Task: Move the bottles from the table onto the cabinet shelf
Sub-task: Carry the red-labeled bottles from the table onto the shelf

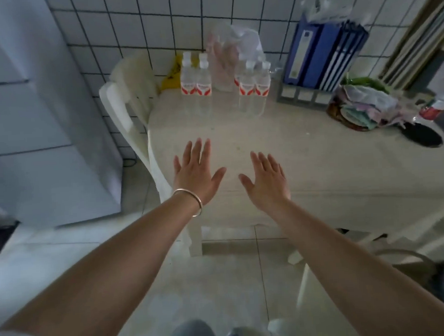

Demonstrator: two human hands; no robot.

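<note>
A table covered in a pale cream cloth (319,167) fills the middle and right of the scene, its far edge against the tiled wall. At the far left of its top stand two clear plastic water bottles with white caps and red-and-white labels (196,83), then a crumpled clear plastic bag (224,61), then a tight cluster of the same kind of labelled bottles (253,88). Further right stands a grey file rack holding blue binders (320,58), with a heap of clear bags stuffed with coloured items (360,107) nearer on the right and a round black object (421,135) just beside the heap.
</note>
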